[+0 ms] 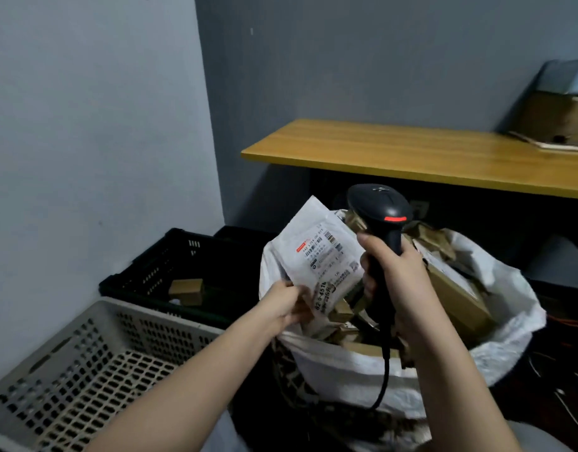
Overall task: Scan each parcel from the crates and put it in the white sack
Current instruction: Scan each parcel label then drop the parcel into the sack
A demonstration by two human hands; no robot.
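Note:
My left hand (286, 305) pinches the lower corner of a white plastic parcel (317, 252), label side up, held over the left rim of the white sack (346, 370). My right hand (398, 282) grips the handle of a black barcode scanner (379, 210), whose head sits just right of the parcel, above the sack. The sack stands open and holds several brown cardboard parcels (457, 288). The scanner's cable (384, 380) hangs down the sack's front.
A grey perforated crate (95, 363) stands at the lower left. Behind it a black crate (157, 265) holds a small brown box (186, 290). A wooden tabletop (411, 158) runs behind the sack, with a box at its far right. Walls close the left and back.

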